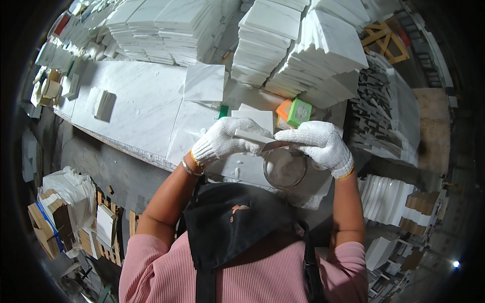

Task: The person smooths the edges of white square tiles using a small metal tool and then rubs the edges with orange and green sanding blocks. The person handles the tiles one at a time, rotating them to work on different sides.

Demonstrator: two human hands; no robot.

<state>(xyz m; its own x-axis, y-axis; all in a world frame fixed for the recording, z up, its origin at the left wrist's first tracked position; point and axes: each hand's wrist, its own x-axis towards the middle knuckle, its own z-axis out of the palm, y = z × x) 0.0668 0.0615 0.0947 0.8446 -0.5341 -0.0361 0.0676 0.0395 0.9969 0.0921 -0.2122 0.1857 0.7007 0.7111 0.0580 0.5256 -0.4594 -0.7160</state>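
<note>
My left hand (225,139), in a white knit glove, grips a small white marble tile (252,136) by its left end, fingers wrapped round it. At the tile's right end, my right hand (318,144), gloved the same way, is closed with its fingertips pressed on the piece. A thin brownish edge shows under the tile between the hands; I cannot make out what it is. Just below the hands is a round container (285,184) with cloudy grey contents, partly covered by the right hand. Beyond them lie a green block (299,112) and an orange block (284,108).
The marble-topped bench (136,111) stretches left, carrying a small stack of tiles (101,103) and a larger square tile (204,83). Tall stacks of marble tiles (268,22) stand along the back. A crate of stone offcuts (376,101) sits to the right.
</note>
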